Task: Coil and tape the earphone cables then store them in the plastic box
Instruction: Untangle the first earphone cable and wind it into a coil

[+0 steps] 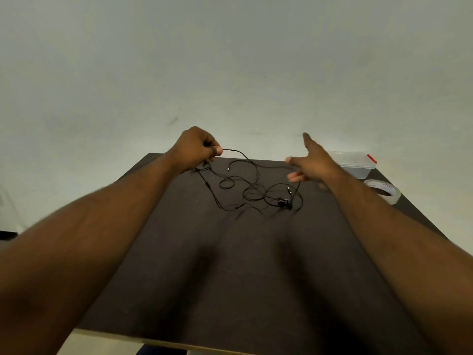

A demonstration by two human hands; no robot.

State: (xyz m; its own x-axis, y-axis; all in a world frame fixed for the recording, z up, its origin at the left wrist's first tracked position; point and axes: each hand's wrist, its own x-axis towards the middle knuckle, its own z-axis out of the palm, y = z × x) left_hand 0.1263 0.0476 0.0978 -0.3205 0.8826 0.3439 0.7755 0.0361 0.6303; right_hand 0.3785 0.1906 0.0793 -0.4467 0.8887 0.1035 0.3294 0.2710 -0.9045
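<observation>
Head view looks down over a dark brown table (230, 265) set against a pale wall (230, 60), with both bare forearms reaching away from the camera.

On the left, the left hand (195, 147) is curled into a loose fist at the far left part of the table. It pinches a strand of the black earphone cables (252, 190) between thumb and forefinger, lifted a little above the tabletop. From that pinch one length arcs out to the right, and another drops down to the surface below the hand.

In the middle, the rest of the earphone cables lie in a loose, uncoiled tangle of overlapping loops on the far half of the table, between the two hands. The earbuds (285, 203) sit together at the near right end of the tangle, and a small plug end shows near the far middle.

To the right, the right hand (311, 162) is spread wide, fingers straight and apart, holding nothing. It hovers over the right side of the tangle; whether any fingertip touches a strand I cannot tell.

Further right, at the far right corner of the table, stands the clear plastic box (354, 163) with a red clip at its right end. Just near of it lies a roll of clear tape (384, 192), flat on the table, partly hidden by the right forearm.
</observation>
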